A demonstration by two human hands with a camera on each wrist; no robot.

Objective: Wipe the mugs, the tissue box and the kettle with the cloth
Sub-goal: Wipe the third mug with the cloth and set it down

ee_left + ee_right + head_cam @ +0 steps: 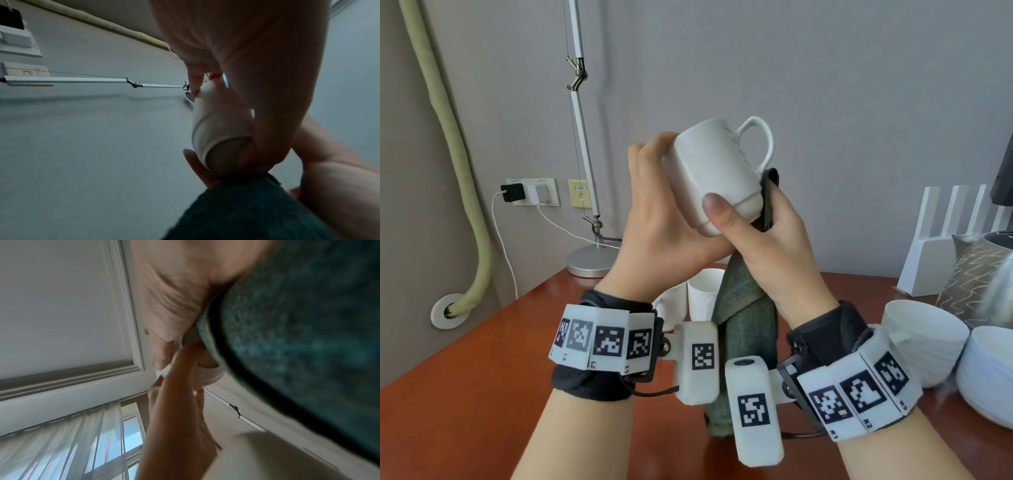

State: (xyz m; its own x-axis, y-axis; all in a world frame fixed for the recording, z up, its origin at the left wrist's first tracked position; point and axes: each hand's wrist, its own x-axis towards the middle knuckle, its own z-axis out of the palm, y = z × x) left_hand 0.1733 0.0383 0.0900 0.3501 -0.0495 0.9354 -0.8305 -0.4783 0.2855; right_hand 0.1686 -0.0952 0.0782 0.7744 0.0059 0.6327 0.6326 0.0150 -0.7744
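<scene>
Left hand (654, 219) curls around the white mug (717, 171), held tilted in the air above the bench (465, 394), base toward the right hand (774, 246). That hand grips the green cloth (743, 308) against the mug's base. Best to hold the mug firm and turn it slowly, dragging the cloth round the base ring, clear of the handle.

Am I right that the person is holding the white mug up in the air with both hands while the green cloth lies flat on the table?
Not quite: the green cloth is not lying flat. The head view shows the right hand gripping it against the white mug, which the left hand also holds up, and it hangs down to the table.
</scene>
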